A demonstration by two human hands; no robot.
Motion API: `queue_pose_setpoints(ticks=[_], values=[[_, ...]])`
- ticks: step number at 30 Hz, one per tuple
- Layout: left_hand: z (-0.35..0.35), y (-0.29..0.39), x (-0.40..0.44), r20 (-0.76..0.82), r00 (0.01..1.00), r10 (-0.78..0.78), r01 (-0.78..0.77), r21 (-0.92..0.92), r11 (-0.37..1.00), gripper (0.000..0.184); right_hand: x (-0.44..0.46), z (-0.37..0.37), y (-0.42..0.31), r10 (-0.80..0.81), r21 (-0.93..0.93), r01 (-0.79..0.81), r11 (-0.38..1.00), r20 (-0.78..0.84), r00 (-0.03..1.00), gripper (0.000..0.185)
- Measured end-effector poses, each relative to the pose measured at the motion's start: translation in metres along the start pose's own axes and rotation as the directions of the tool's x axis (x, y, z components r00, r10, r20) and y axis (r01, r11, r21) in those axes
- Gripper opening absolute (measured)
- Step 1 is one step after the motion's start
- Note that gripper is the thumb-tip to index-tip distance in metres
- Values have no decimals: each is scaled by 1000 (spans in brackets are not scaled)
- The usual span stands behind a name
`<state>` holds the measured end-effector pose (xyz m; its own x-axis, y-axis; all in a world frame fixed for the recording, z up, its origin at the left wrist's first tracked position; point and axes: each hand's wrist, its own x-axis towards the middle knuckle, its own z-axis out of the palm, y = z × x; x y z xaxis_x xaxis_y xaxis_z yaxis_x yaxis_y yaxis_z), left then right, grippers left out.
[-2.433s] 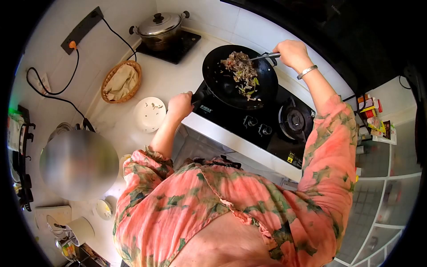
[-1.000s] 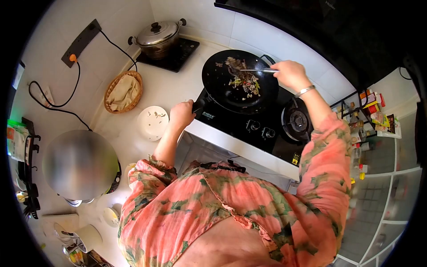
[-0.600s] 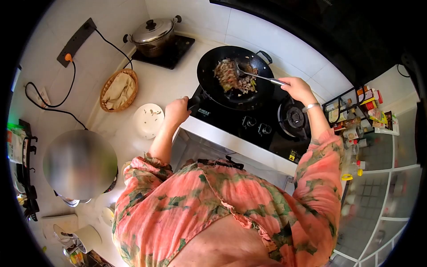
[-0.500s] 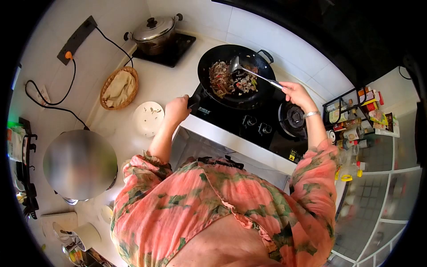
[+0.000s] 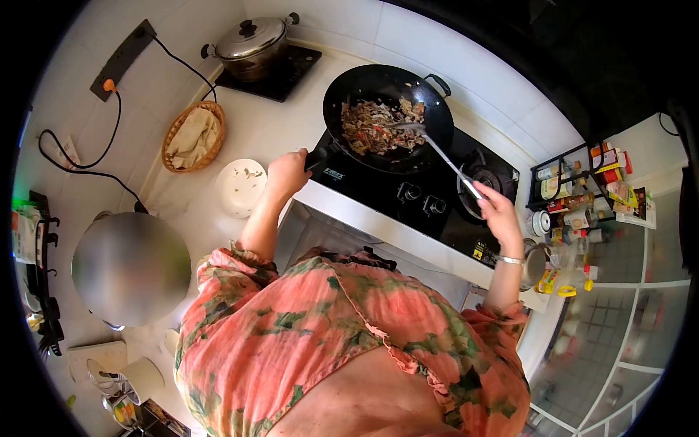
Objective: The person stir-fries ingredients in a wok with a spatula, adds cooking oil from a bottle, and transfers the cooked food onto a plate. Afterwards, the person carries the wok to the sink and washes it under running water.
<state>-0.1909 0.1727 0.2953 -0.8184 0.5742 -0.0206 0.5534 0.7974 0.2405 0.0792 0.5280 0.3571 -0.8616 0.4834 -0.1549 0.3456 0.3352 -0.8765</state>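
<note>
A black wok (image 5: 429, 98) stands on the left part of the black gas stove (image 5: 371, 193). Chopped food (image 5: 371, 125), brown with bits of red and green, lies in it. My left hand (image 5: 288, 173) is closed round the wok handle (image 5: 318, 158). Near the right burner, my right hand (image 5: 499, 213) grips the end of a metal spatula (image 5: 445, 158), whose head rests among the food. A white plate (image 5: 241, 189) with a few scraps lies on the counter, left of my left hand.
Behind the plate is a wicker basket (image 5: 194, 137) with a cloth. A lidded pot (image 5: 251, 47) sits on a black hotplate (image 5: 295, 73) at the back. Bottles and packets (image 5: 579, 207) fill a rack at the right. A blurred round shape (image 5: 131, 269) covers the left counter.
My right hand has come down and toward my body with the spatula, whose head has shifted right in the wok. The food now lies more gathered. My left hand still holds the handle.
</note>
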Motion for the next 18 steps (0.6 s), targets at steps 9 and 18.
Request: queue_pose_setpoints(ticks=[9, 18], values=[[-1, 0, -1, -5, 1000, 10, -10, 34, 999, 31, 13, 71, -13, -142, -435, 100, 895, -65, 988, 33], [-3, 2, 1, 28, 999, -26, 26, 0, 1000, 31, 25, 77, -38, -47, -386, -53, 921, -246, 968, 32]])
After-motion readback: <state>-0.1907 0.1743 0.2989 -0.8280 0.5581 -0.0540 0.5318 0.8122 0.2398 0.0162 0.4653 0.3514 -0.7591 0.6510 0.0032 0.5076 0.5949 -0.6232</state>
